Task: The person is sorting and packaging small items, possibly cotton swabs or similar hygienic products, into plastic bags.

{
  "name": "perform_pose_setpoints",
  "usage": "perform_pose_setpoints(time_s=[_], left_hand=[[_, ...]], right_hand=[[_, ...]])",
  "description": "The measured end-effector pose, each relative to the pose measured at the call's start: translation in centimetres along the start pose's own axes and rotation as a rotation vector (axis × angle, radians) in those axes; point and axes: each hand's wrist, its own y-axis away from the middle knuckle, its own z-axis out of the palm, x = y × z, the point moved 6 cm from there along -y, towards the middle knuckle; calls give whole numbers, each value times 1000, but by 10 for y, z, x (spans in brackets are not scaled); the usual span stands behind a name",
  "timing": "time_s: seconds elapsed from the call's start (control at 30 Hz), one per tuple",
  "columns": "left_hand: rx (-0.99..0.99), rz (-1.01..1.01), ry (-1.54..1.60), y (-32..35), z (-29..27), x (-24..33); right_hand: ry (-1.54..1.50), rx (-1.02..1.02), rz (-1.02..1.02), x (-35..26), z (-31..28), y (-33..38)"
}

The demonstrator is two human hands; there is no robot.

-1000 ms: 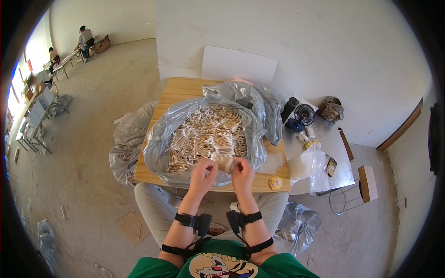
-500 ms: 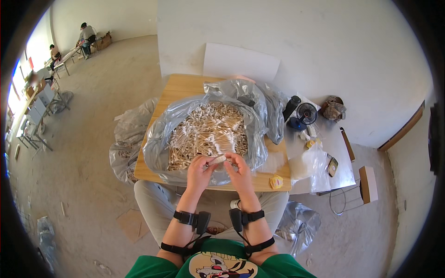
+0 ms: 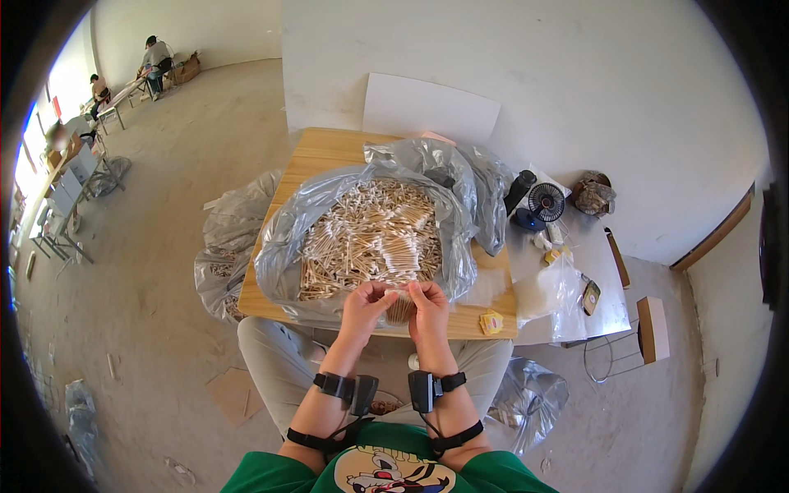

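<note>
Close to the front edge of the wooden table, both hands pinch the top of a small bundle of cotton swabs [image 3: 399, 311]. My left hand [image 3: 362, 314] grips its left side with thumb and fingers. On the other side my right hand [image 3: 429, 312] is closed in the same way. The bundle hangs between them, its sticks pointing down; whether a clear wrapper surrounds it I cannot make out. Just beyond the hands, a large heap of loose cotton swabs [image 3: 353, 238] fills an opened grey plastic bag [image 3: 278, 267]. Some swabs in the heap lie aligned side by side.
Yellow cards [image 3: 491, 323] lie at the right front corner of the wooden table [image 3: 320, 152]. A side table [image 3: 526, 324] holds a small fan [image 3: 546, 202], clear plastic bags [image 3: 552, 296] and a phone-like object [image 3: 590, 297]. Filled bags [image 3: 234, 218] stand at left. Several people work far left.
Both hands have drawn slightly nearer to me and closer together. The swab bundle, earlier lying sideways between the fingers, now hangs with its sticks downward.
</note>
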Motion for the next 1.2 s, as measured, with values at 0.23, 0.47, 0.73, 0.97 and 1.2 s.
perform_pose_setpoints(time_s=[0.23, 0.47, 0.73, 0.97, 1.2], left_hand=[[18, 9, 200, 5, 9, 4], [94, 63, 291, 2, 0, 2], [181, 75, 431, 3, -3, -7], [299, -19, 736, -6, -16, -20], [134, 27, 272, -13, -4, -13]], right_hand=[[-147, 72, 1, 0, -3, 1], [-33, 54, 97, -6, 4, 7], [409, 35, -142, -1, 4, 8], [589, 126, -232, 8, -10, 1], [701, 179, -230, 3, 1, -5]])
